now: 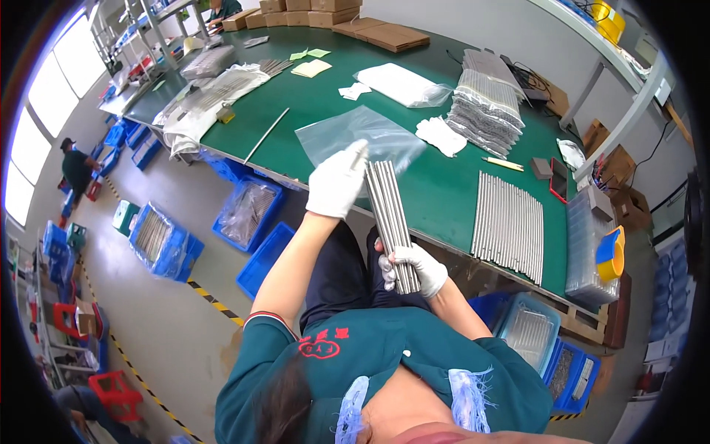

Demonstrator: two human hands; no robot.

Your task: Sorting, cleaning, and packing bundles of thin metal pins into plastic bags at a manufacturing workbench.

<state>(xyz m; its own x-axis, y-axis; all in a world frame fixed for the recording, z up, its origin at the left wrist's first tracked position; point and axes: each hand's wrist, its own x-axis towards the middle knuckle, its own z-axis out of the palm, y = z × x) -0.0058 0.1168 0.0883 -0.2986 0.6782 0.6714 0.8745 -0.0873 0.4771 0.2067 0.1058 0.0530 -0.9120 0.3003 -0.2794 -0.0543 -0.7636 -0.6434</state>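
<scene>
A bundle of metal rods [386,211] is held at the middle of the frame, tilted slightly, with its upper end pointing toward the green table [440,185]. Its lower part is clamped by the right hand [420,268], which is covered by a white glove; the fingers are wrapped around the rods. The left hand [335,185], gloved as well, is placed just beside the upper end of the bundle, in front of a clear plastic bag [362,132] that is spread on the table. Whether anything is pinched by the left fingers cannot be told, because they are seen mostly from behind.

At the right of the frame, a row of rods [508,226] is laid side by side on the table. Above it, a cutter [503,163] and a crumpled white cloth [441,137] are seen near a wrapped stack [486,103]. A single rod [266,136] is left of the bag. Blue bins [267,251] are placed on the floor at left.
</scene>
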